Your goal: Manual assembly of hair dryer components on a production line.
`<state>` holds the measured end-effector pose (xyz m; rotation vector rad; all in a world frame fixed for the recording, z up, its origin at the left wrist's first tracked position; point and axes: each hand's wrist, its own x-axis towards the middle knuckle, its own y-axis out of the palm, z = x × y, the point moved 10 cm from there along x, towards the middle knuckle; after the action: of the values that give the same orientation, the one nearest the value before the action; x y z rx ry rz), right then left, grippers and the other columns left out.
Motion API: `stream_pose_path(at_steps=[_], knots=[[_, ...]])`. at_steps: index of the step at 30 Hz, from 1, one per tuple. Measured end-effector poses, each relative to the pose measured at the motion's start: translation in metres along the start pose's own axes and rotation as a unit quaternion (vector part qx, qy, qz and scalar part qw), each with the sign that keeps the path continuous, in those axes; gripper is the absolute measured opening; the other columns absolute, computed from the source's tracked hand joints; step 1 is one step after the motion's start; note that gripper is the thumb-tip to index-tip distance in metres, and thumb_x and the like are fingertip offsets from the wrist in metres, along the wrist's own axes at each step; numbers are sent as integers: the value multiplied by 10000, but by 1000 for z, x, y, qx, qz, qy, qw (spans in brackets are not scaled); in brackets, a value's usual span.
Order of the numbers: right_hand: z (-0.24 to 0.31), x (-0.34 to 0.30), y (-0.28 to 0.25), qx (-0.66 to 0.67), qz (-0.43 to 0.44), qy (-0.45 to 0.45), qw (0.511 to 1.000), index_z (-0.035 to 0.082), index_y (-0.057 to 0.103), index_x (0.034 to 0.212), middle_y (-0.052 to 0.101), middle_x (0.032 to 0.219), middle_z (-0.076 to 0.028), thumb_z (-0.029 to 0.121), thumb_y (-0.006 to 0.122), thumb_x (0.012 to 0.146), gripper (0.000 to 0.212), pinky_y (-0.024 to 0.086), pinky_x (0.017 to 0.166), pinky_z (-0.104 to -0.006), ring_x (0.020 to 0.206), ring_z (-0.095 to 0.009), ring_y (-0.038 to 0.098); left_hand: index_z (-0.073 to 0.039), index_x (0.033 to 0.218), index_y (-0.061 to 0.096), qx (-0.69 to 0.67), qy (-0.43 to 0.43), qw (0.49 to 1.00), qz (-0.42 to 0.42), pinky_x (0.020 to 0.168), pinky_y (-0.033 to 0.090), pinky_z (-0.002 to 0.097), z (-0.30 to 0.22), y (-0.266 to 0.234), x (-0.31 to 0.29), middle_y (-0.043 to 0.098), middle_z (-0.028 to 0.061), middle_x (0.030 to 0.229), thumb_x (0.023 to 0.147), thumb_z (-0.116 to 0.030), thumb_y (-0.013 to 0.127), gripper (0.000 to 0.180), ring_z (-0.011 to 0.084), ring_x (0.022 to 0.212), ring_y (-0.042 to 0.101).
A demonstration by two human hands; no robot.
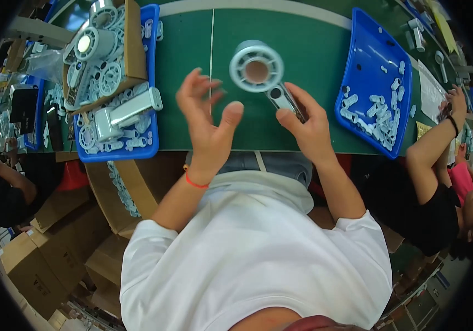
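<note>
— How's the left hand (208,118)?
— Raised over the bench's near edge, palm open, fingers (195,83) spread and curled, gripping nothing.
— And the right hand (305,124)?
— Beside it, forearm bare, fingers (286,115) pinched closed around something slim.

Two blue trays lie on the green table: a left tray (151,144) and a right tray (364,49). One small fan (258,70) lies between them, on the table. One cardboard box (133,47) sits on the left tray. The small white parts (380,118) in the right tray are too many to count.
</note>
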<state>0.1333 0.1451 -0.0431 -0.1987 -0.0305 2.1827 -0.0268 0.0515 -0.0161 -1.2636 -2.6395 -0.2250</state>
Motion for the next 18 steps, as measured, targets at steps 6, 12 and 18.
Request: stream_pose_path(at_steps=[6, 12, 18], knots=[[31, 4, 14, 110, 31, -61, 992, -11, 433, 1299, 502, 1215, -122, 280, 577, 876, 533, 395, 913, -310, 1029, -202, 527, 8, 1212, 380, -223, -195, 939, 175, 817, 465, 308, 19, 77, 5, 529, 106, 1050, 857, -169, 596, 451, 187, 975, 565], [92, 5, -79, -482, -174, -151, 845, 40, 585, 1090, 559, 1106, -129, 112, 569, 824, 276, 455, 811, -356, 910, -309, 579, 12, 1086, 426, 38, -182, 974, 125, 653, 462, 282, 34, 64, 80, 551, 62, 819, 797, -145, 602, 373, 130, 755, 574], [16, 13, -141, -518, -104, 17, 849, 88, 583, 1045, 519, 1098, -131, -69, 558, 686, 392, 459, 759, -407, 890, -351, 569, 63, 1043, 475, 315, -77, 944, -56, 763, 472, 403, 58, 35, 254, 605, 208, 883, 739, -280, 606, 477, 339, 776, 604]])
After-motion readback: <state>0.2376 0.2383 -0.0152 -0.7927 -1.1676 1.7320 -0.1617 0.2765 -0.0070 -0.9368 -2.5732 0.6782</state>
